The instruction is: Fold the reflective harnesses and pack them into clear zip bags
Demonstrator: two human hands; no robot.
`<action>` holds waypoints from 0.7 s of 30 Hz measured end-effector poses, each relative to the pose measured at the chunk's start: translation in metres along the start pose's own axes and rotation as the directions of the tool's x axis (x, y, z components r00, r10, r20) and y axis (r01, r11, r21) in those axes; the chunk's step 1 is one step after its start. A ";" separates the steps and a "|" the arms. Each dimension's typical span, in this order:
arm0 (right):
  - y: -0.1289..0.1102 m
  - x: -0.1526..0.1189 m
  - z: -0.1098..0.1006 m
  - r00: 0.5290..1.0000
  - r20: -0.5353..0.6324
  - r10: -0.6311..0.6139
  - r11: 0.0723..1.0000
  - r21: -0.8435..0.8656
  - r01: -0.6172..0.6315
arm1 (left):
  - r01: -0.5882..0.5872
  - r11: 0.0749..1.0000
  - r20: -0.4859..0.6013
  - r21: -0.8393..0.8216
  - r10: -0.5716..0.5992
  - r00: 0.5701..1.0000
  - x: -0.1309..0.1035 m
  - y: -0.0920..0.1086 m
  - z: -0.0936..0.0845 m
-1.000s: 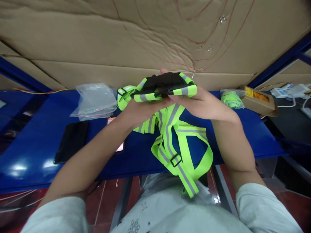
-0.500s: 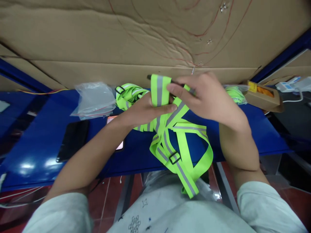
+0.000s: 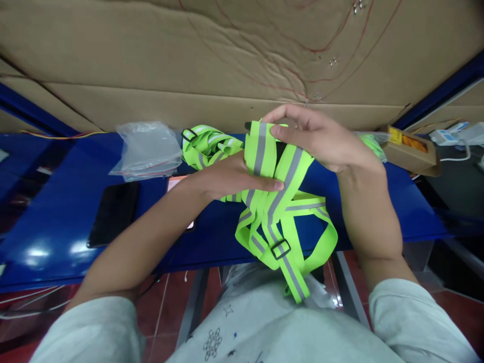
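While the left grip [image 3: 230,176] is closed around the middle of the bright straps [image 3: 293,169], its thumb lies across their front and presses the layers together. The right grip [image 3: 325,136] is partly closed, pinching the upper end between a thumb in front and fingers behind, next to a black piece [image 3: 280,148] showing between two bands.

The held part stands raised between both grips, its bands side by side at the top and converging under the left thumb. Below the grips, loose loops spread over the near edge of the blue surface [image 3: 212,247], and a black slider [image 3: 280,249] sits on one hanging band. The stage in hand looks like gathering and lining up the straps, with the lower lengths not yet drawn in. Any change of the right grip's hold would call for firm pressure from the left thumb, so the layers do not fan apart; the slider and loops could tangle.

Beyond the left grip lies a second strap bundle [image 3: 212,146], with clear plastic bags [image 3: 147,151] farther left. Nearer the person are a lit phone [image 3: 176,182], partly hidden by the left forearm, and a dark flat device [image 3: 114,214]. Off to the right of the right grip, a bagged bright bundle [image 3: 372,143] rests beside an open-windowed carton [image 3: 410,154]. Behind everything rises a cardboard panel [image 3: 151,50].
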State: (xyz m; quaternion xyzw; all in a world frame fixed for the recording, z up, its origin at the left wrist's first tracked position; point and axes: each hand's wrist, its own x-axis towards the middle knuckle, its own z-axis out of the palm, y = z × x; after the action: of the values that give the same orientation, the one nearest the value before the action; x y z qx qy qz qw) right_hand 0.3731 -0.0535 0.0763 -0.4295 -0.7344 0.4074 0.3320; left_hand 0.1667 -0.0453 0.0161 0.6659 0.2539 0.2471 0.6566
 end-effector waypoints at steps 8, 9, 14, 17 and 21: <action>-0.001 -0.012 0.006 0.978 0.111 -0.175 0.800 -0.563 0.207 | -0.043 0.995 -0.187 0.085 0.058 0.981 0.004 -0.006 0.000; -0.003 -0.014 0.009 0.978 0.151 -0.146 0.766 -0.608 0.209 | -0.047 0.996 -0.175 0.076 0.059 0.983 0.004 -0.007 0.000; -0.009 -0.011 0.016 0.981 0.138 -0.135 0.679 -0.708 0.193 | -0.045 0.996 -0.168 -0.077 0.032 0.985 0.006 -0.009 -0.003; -0.014 -0.009 0.010 0.982 0.061 -0.176 0.728 -0.664 0.171 | -0.018 0.962 -0.061 -0.273 0.001 0.998 0.006 -0.006 0.001; -0.019 -0.012 0.001 0.981 0.009 -0.194 0.869 -0.463 0.176 | 0.099 0.950 0.193 -0.295 -0.042 0.980 0.002 0.001 0.008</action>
State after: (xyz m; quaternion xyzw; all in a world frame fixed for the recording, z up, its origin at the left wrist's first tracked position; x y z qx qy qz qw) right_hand 0.3708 -0.0704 0.0909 -0.4313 -0.8414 0.1791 0.2719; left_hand 0.1729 -0.0499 0.0169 0.5677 0.1748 0.1966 0.7801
